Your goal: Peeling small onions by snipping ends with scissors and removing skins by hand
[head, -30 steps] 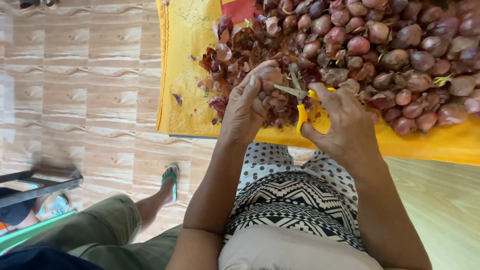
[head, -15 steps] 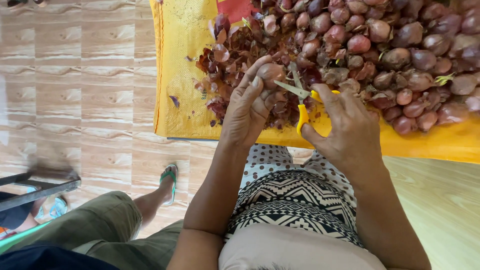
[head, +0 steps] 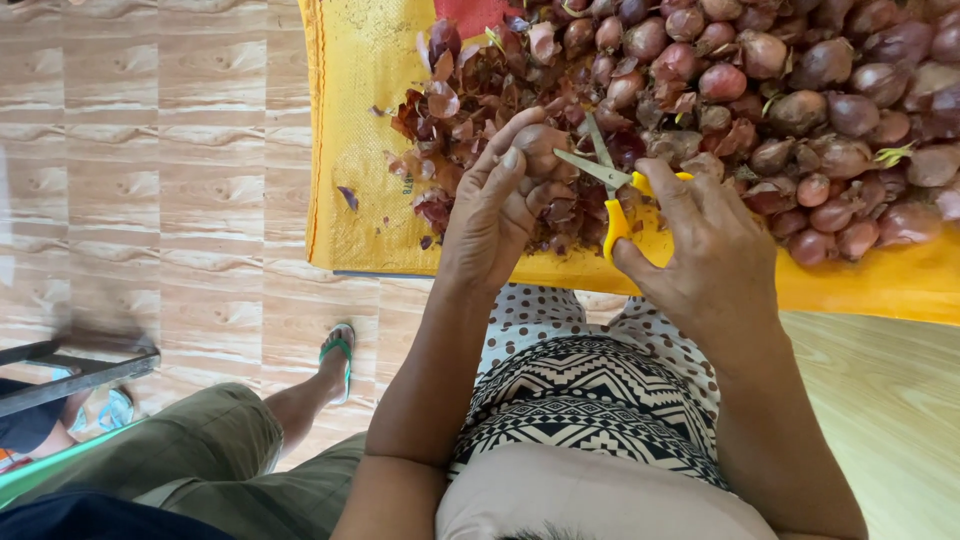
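Observation:
My left hand (head: 495,205) holds a brown-red shallot (head: 540,150) between thumb and fingers. My right hand (head: 705,240) grips small scissors with yellow handles (head: 615,190); their metal blades are parted and point at the shallot. Both hands hover over the near edge of a yellow woven sack (head: 370,120) spread on the floor. A large heap of red shallots (head: 800,90) fills the sack's right side. Loose dry skins and trimmings (head: 450,120) lie piled just beyond my left hand.
Wood-pattern tile floor (head: 150,200) lies to the left of the sack. Another person's leg in olive trousers (head: 210,450) and a foot in a green sandal (head: 340,355) sit at lower left. A dark metal frame (head: 75,370) stands at far left.
The view has shifted slightly. The scissor blades have come closer to the shallot in my left hand; both hands stay in about the same place over the sack.

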